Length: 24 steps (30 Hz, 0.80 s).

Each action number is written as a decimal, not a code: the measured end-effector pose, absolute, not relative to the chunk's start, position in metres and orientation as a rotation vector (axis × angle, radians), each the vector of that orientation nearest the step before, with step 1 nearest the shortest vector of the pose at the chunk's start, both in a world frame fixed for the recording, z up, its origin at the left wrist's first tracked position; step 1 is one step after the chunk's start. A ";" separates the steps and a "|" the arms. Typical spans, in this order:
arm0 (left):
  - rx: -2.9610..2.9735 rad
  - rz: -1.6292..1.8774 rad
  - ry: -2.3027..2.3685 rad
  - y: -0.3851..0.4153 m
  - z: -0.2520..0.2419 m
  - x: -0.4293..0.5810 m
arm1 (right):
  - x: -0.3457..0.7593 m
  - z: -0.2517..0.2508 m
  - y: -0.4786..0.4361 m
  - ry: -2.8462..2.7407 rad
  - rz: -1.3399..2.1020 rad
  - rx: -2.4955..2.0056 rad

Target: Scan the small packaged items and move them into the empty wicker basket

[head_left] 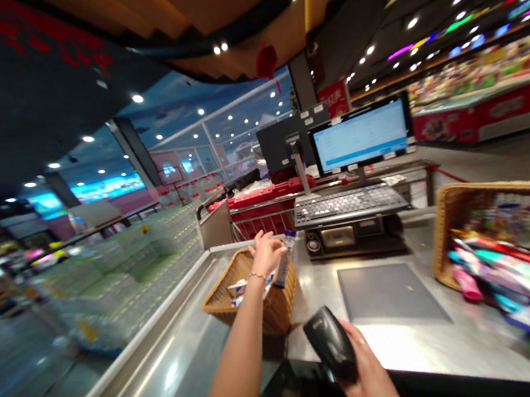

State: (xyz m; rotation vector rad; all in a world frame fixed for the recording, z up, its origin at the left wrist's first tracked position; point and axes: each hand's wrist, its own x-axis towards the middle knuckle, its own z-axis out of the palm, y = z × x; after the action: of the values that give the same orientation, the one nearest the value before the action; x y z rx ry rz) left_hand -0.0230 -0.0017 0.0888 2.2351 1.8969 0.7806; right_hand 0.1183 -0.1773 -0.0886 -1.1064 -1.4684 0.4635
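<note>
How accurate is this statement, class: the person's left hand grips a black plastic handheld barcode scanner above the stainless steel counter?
One detail is wrong: it is the right hand, not the left, that grips the black plastic handheld barcode scanner above the stainless steel counter, as the head view shows.

— What is worn at the left wrist (257,284)?
— A thin gold-coloured chain bracelet (257,276) is worn there.
— And on the right hand (373,371)?
— A thin ring (361,342) is seen on a finger.
— Are sleeves seen?
— The forearms (238,355) are shown bare.
</note>
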 end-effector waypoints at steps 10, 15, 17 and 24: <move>2.228 0.863 1.925 -0.001 0.087 -0.038 | 0.123 -0.092 -0.177 -1.581 0.470 -1.105; 2.212 0.911 1.940 0.000 0.083 -0.043 | 0.126 -0.099 -0.175 -1.629 0.442 -1.109; 2.207 0.932 1.945 0.001 0.083 -0.045 | 0.126 -0.099 -0.175 -1.652 0.442 -1.116; 2.169 1.007 2.031 0.001 0.086 -0.052 | 0.125 -0.098 -0.175 -1.635 0.458 -1.111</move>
State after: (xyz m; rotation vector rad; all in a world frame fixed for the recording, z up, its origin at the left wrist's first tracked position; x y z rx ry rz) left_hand -0.0520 0.0013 0.0860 2.1692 2.0308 1.0068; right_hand 0.1246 -0.1751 -0.0982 -1.1107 -1.6349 0.4578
